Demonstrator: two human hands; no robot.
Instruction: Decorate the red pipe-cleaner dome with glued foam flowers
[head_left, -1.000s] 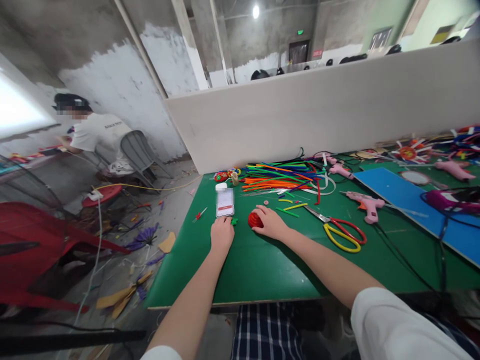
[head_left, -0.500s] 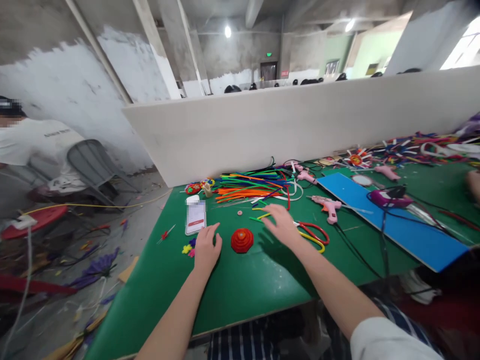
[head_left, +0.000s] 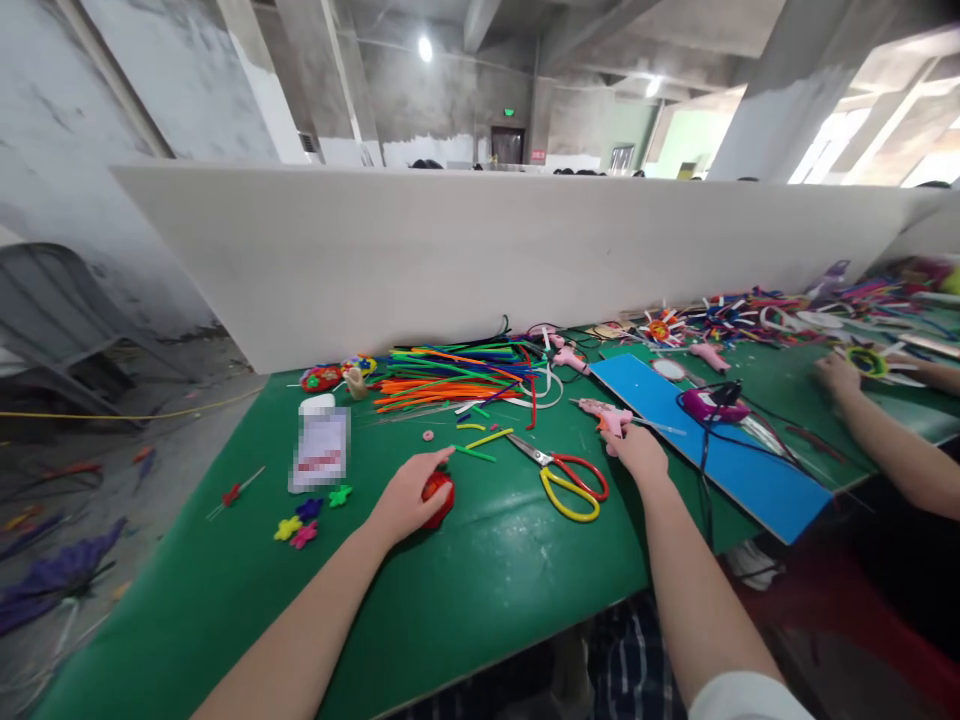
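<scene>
My left hand (head_left: 405, 497) is closed over a red round ornament (head_left: 438, 497) on the green table (head_left: 465, 590). My right hand (head_left: 639, 449) lies on the handle of a pink glue gun (head_left: 604, 412), with its fingers curled round it. Red and yellow scissors (head_left: 564, 478) lie between my two hands. A heap of coloured pipe cleaners (head_left: 457, 372) is spread beyond them. A phone (head_left: 320, 447) lies flat to the left, with small felt flowers (head_left: 311, 512) in front of it.
A white partition (head_left: 480, 250) runs along the table's far edge. A blue board (head_left: 720, 450) with a purple tool (head_left: 712, 403) and black cables lies to the right. Another person's arm (head_left: 885, 440) works at the far right. A grey chair (head_left: 52, 330) stands at the left.
The camera has turned to the right. My left hand moved from beside the phone onto the red ornament. My right hand went over the scissors to the pink glue gun.
</scene>
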